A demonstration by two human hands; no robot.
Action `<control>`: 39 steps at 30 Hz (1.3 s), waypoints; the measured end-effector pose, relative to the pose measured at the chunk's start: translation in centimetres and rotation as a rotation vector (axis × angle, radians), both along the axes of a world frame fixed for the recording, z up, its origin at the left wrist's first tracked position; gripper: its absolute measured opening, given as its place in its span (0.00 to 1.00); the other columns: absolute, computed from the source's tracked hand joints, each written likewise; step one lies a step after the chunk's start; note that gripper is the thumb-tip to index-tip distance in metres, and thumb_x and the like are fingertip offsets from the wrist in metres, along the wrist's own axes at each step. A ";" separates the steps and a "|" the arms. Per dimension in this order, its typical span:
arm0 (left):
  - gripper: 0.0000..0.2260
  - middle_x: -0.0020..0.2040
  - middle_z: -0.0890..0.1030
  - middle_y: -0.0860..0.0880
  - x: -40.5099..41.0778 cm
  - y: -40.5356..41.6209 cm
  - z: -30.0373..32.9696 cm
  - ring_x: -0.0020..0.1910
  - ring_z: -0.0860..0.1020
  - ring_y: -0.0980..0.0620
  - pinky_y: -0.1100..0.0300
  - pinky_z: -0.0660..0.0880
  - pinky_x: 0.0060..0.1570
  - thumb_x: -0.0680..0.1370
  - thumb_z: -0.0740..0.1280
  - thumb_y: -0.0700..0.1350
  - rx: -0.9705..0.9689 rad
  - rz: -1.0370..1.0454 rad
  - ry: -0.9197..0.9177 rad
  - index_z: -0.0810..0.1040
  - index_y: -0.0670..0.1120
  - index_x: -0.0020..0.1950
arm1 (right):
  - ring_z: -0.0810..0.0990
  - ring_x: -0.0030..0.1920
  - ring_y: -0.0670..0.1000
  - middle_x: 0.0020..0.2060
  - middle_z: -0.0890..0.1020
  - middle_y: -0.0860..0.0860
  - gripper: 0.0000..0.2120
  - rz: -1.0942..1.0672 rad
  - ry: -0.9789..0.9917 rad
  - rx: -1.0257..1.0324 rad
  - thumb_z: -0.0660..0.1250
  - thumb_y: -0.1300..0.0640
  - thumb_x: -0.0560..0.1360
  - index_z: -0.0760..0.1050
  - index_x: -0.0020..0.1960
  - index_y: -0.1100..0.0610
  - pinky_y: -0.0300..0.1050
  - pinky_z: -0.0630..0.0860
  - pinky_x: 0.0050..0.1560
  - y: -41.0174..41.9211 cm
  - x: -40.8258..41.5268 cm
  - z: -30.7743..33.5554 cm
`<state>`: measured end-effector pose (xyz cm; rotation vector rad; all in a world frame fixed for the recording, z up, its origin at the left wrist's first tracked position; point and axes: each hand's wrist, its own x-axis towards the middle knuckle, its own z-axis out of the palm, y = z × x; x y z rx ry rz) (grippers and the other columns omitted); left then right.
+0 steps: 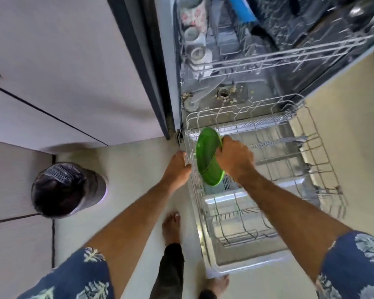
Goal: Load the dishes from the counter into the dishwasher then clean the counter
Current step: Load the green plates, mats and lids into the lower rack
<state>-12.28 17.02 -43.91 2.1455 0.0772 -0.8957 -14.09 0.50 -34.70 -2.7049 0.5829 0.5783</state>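
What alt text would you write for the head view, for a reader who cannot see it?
A person's right hand lowers a green plate on edge into the pulled-out lower dishwasher rack, while the left hand holds the rack's side. A lined bin stands on the floor.

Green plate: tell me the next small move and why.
Probably lower the green plate straight down between the tines of the lower rack and let go. The right hand grips its edge and holds it on edge over the rack's left side, not visibly seated yet. The left hand is at the rack's left rim, seemingly steadying it.
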 end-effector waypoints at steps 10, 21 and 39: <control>0.35 0.82 0.53 0.48 -2.7 -2.5 -7.8 0.79 0.55 0.50 0.63 0.49 0.71 0.81 0.64 0.39 -0.089 0.017 -0.044 0.47 0.48 0.82 | 0.80 0.53 0.65 0.51 0.80 0.63 0.26 0.306 -0.147 -0.121 0.58 0.55 0.82 0.55 0.77 0.60 0.56 0.76 0.49 -1.3 6.8 -5.6; 0.42 0.79 0.62 0.47 -4.3 -2.4 -10.0 0.49 0.83 0.50 0.52 0.82 0.42 0.79 0.63 0.35 -0.098 0.027 -0.132 0.42 0.63 0.79 | 0.80 0.54 0.67 0.53 0.81 0.64 0.28 0.533 -0.135 -0.342 0.61 0.58 0.80 0.57 0.76 0.65 0.56 0.77 0.48 2.5 9.6 -8.1; 0.29 0.70 0.76 0.49 -4.3 -0.9 -11.4 0.55 0.82 0.52 0.51 0.79 0.57 0.80 0.67 0.49 -0.125 0.078 -0.027 0.59 0.59 0.78 | 0.80 0.34 0.56 0.36 0.76 0.53 0.25 0.416 -0.113 -0.020 0.56 0.48 0.83 0.56 0.74 0.60 0.48 0.76 0.32 3.6 9.2 -10.2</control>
